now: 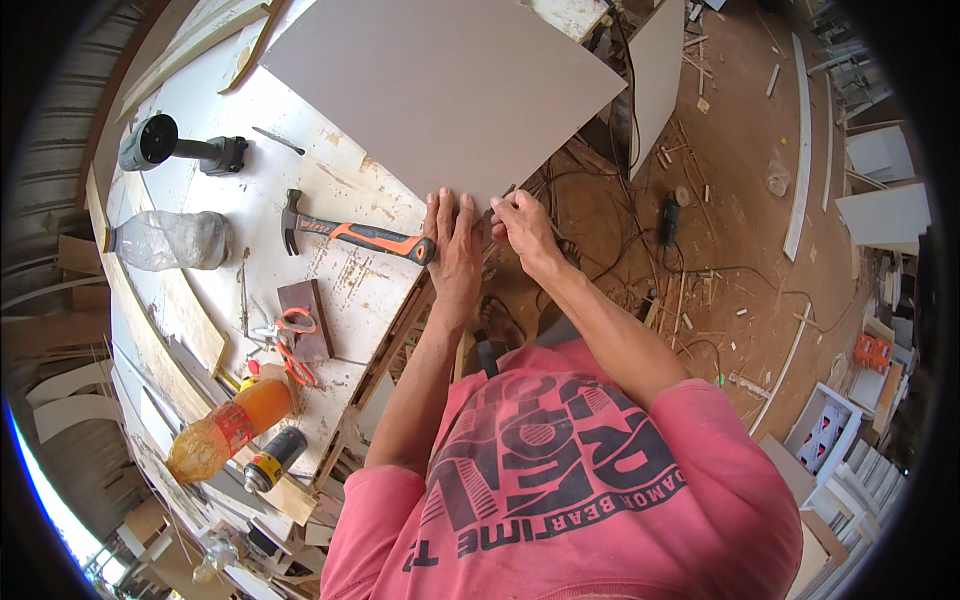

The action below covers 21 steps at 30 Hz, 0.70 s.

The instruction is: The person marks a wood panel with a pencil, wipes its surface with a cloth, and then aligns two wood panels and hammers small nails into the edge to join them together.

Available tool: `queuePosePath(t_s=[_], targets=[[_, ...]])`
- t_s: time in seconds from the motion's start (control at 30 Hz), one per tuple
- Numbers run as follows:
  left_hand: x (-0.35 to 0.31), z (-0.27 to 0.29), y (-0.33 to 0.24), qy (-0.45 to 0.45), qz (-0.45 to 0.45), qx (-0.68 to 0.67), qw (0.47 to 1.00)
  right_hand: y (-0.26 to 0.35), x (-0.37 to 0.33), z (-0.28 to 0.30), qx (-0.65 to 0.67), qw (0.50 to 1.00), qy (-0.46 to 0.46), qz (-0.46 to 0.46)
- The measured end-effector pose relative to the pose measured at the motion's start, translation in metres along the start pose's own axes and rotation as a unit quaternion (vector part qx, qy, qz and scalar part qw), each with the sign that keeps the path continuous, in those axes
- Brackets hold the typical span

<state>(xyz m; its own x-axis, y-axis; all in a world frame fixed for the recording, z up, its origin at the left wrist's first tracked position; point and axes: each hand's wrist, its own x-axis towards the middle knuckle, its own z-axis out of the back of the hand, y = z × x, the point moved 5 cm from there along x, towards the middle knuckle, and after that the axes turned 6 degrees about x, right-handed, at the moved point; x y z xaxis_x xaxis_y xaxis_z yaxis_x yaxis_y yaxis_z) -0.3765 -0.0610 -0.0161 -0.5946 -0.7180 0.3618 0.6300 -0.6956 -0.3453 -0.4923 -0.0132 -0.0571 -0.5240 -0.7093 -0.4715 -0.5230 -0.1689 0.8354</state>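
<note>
A large grey-brown board [450, 90] lies on the white worktable, with one corner toward me. My left hand [456, 235] rests with fingers stretched out on that near corner, pressing nothing else. Close beside it, at the board's right edge, my right hand [521, 225] is closed in a pinch around a small, dark, slim thing [509, 190]; its kind is too hidden to tell. A claw hammer [360, 237] with an orange and black handle lies left of my left hand, its handle end almost at the wrist.
On the worktable [345, 300] are orange-handled scissors [290, 322], a dark wood piece [306, 310], a wrapped bottle [172, 240], an orange-filled bottle [240, 420], a spray can [276, 458] and a black power tool [185, 150]. Cables and an angle grinder [670, 215] lie on the scrap-strewn floor.
</note>
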Motion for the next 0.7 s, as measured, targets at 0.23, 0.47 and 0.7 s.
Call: queuePosePath(t_s=[0.23, 0.47, 0.7], targets=[[-0.002, -0.002, 0.007, -0.015, -0.015, 0.0, 1.0, 0.005, -0.003, -0.002, 0.099, 0.991, -0.094, 0.014], [-0.002, 0.0, 0.009, -0.048, -0.023, 0.006, 0.999, -0.009, 0.014, 0.007, 0.165, 0.979, -0.119, 0.007], [-0.003, -0.003, 0.011, -0.04, -0.023, -0.004, 0.999, 0.0, 0.008, 0.005, 0.141, 0.977, -0.16, 0.005]])
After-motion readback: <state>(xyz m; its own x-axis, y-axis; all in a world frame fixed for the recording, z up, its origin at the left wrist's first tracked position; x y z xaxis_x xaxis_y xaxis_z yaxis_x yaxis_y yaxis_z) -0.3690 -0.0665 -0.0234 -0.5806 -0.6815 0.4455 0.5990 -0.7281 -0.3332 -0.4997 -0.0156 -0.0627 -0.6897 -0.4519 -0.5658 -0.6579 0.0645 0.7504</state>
